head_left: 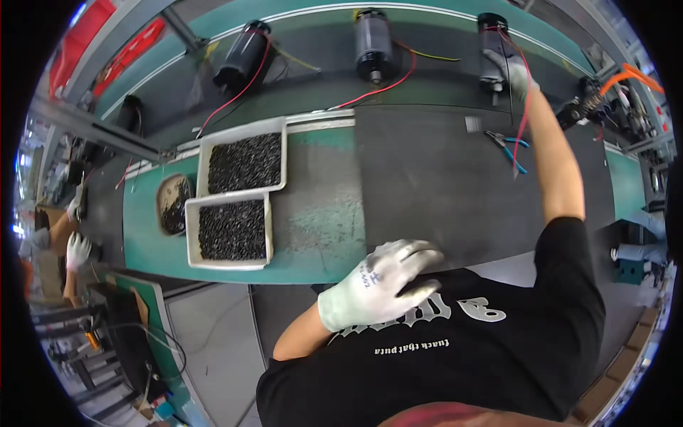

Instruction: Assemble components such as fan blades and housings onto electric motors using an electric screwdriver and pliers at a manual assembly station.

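Observation:
My right hand [517,77], in a pale work glove, reaches to the far right. Its fingers are closed around the side of a dark cylindrical electric motor [492,43] with red and black wires. The palm side of that grip is hidden. My left hand [384,283], gloved too, hovers in front of my chest with loosely bent fingers, the thumb apart and nothing in it. Two more motors, one in the middle [373,44] and one farther left [244,55], lie along the dark conveyor belt [313,89]. Blue-handled pliers [509,148] rest on the black mat [441,185] below my right hand.
Two white bins [284,160] of small black parts stand at the left, beside a small round-cornered tub [162,213]. A metal frame bar [99,128] crosses the upper left. An orange hose [626,75] hangs at the right. Another person's gloved hand [78,250] shows far left.

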### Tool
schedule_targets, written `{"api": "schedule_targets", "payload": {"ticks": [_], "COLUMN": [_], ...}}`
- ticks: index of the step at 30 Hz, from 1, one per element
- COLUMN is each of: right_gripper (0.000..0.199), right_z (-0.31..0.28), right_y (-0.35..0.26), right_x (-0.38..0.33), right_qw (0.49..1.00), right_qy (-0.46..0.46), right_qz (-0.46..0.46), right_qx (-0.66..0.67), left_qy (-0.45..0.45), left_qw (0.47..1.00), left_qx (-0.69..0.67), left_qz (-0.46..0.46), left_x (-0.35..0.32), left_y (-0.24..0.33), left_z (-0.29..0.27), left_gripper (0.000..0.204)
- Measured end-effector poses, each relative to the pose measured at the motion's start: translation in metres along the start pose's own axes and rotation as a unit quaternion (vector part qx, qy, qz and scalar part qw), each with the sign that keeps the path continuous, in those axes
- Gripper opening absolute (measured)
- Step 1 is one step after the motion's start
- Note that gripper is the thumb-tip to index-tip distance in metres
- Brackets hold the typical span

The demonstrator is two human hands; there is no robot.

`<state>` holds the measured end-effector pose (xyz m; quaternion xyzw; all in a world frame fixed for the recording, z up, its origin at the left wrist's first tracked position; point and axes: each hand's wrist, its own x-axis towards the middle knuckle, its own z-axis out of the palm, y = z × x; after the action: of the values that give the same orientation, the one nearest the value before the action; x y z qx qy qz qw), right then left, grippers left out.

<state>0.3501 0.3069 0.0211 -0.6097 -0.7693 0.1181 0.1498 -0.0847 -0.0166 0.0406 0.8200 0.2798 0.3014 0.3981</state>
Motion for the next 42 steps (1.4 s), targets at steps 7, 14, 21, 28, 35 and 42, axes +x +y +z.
{"api": "schedule_targets", "payload": {"ticks": [7,14,21,28,35,42], "right_gripper": [0.048,0.048,0.064,0.094,0.086,0.060], "right_z": [0.022,0.117,0.149,0.126,0.087,0.076], "right_y": [-0.090,-0.280,-0.309,-0.254,-0.289,-0.271], "right_x": [0.071,0.129,0.146,0.067,-0.092,-0.137], "right_qw": [0.936,0.986,0.991,0.992,0.989,0.997], "right_qy": [0.044,-0.106,-0.058,-0.035,-0.135,-0.034], "right_qz": [0.071,0.068,0.087,-0.086,-0.001,-0.026], "right_qx": [-0.343,-0.110,-0.084,-0.089,-0.056,0.057], "left_qy": [0.216,0.155,0.241,0.223,0.148,0.088], "left_qw": [0.957,0.976,0.876,0.927,0.888,0.898], "left_qx": [-0.037,-0.054,0.417,0.294,0.362,0.403], "left_qz": [-0.189,-0.144,-0.005,-0.072,-0.243,-0.154], "left_x": [-0.053,-0.011,0.067,0.040,0.076,0.013], "left_y": [-0.015,-0.020,-0.020,-0.015,-0.061,-0.062], "left_z": [-0.016,-0.016,-0.005,0.008,0.025,-0.002], "left_gripper": [0.030,0.030,0.038,0.049,0.051,0.039]}}
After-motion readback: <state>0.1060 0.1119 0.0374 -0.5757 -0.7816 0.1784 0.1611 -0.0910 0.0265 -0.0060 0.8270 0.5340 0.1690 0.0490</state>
